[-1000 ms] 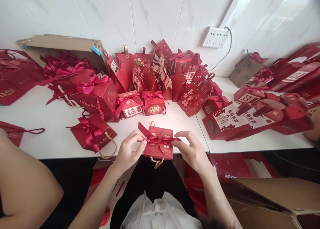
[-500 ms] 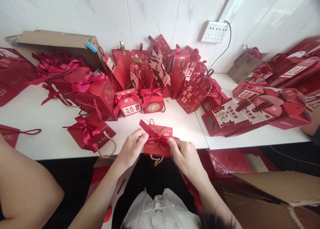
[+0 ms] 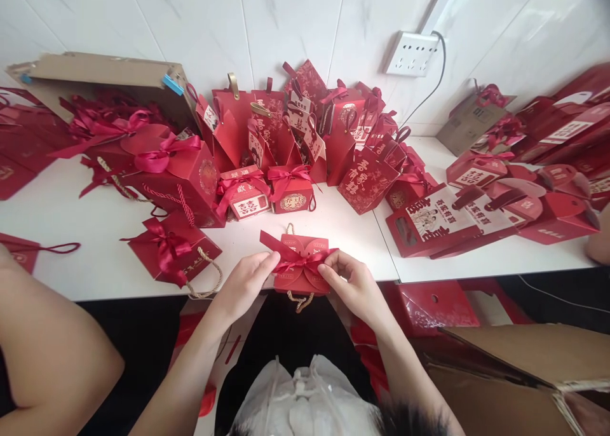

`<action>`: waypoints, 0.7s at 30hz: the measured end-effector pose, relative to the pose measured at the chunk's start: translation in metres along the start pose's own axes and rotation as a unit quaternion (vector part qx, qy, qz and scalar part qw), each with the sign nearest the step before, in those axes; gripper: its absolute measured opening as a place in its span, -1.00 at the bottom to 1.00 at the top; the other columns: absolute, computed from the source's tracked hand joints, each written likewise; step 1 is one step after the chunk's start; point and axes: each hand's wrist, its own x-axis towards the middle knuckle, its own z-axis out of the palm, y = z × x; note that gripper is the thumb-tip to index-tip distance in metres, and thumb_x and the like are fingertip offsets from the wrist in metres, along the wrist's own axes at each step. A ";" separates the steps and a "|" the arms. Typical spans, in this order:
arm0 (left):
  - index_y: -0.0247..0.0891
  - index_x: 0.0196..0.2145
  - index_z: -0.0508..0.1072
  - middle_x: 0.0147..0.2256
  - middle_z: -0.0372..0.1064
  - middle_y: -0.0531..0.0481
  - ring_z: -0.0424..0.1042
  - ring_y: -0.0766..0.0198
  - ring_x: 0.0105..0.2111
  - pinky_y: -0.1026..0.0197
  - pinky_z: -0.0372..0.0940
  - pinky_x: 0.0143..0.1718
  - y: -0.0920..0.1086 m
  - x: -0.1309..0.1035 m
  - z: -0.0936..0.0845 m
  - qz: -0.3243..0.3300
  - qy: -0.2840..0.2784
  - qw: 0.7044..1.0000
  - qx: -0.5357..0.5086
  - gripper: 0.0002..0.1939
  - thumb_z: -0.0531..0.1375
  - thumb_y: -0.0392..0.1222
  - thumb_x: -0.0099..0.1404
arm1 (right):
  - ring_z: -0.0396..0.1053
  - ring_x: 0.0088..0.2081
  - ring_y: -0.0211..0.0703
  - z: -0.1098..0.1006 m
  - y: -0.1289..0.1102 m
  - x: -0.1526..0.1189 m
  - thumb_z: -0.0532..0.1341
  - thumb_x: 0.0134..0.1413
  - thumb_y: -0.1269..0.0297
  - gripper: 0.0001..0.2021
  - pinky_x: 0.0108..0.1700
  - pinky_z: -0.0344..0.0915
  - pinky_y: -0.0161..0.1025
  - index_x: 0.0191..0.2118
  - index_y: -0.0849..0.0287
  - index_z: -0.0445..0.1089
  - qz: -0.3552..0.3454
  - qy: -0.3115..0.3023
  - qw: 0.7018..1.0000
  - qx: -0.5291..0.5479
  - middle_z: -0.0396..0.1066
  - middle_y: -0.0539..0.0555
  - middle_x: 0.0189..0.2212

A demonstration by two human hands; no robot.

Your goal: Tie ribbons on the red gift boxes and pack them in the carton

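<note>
A: What've the fingers got?
B: L hand (image 3: pixel 245 286): thumb + fingers pinching the L end of the red ribbon (image 3: pixel 302 261). R hand (image 3: pixel 352 286): thumb + index nipping the bow's R side, rest curled.
A: On what?
B: Small red box (image 3: pixel 302 283), lying btwn the hands at the worktop's (image 3: pixel 350 229) front edge.
A: Anything hidden?
B: Most fingertips, plus the box's underside. Further L, another person's bent arm (image 3: pixel 52 334) is cut off by the frame.
A: Containers?
B: Back L, cardboard box (image 3: pixel 105 67) w/ a heap of ribbons (image 3: pixel 114 109), partly hidden behind a big red box (image 3: pixel 190 169). Far R, a small grey box (image 3: pixel 460 128), prob. w/ more ribbon in it, hard to make out. Below R, open carton (image 3: pixel 515 353): cut off, inside mostly hidden.
</note>
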 end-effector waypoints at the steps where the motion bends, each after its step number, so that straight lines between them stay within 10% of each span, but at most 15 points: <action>1: -0.23 -0.60 0.12 -0.60 0.01 0.12 0.07 0.34 -0.56 0.28 0.04 -0.52 0.000 0.000 0.000 -0.012 0.004 1.000 0.009 -0.53 -0.02 0.19 0.26 | 0.15 -0.52 -0.30 0.000 0.001 0.000 0.15 0.08 0.09 -0.75 -0.45 0.08 -0.34 -0.46 0.16 0.23 0.000 0.000 1.000 0.004 0.19 -0.09 -0.60; 21: -0.26 -0.55 0.20 -0.53 0.13 0.11 0.16 0.36 -0.48 0.32 0.15 -0.41 -0.010 0.025 -0.016 0.084 -0.126 0.988 0.017 -0.69 0.14 -0.02 0.17 | 0.19 -0.41 -0.29 -0.015 0.021 0.014 0.16 0.10 -0.06 -0.65 -0.31 0.20 -0.31 -0.40 0.14 0.16 -0.011 -0.100 0.982 0.162 0.19 -0.06 -0.47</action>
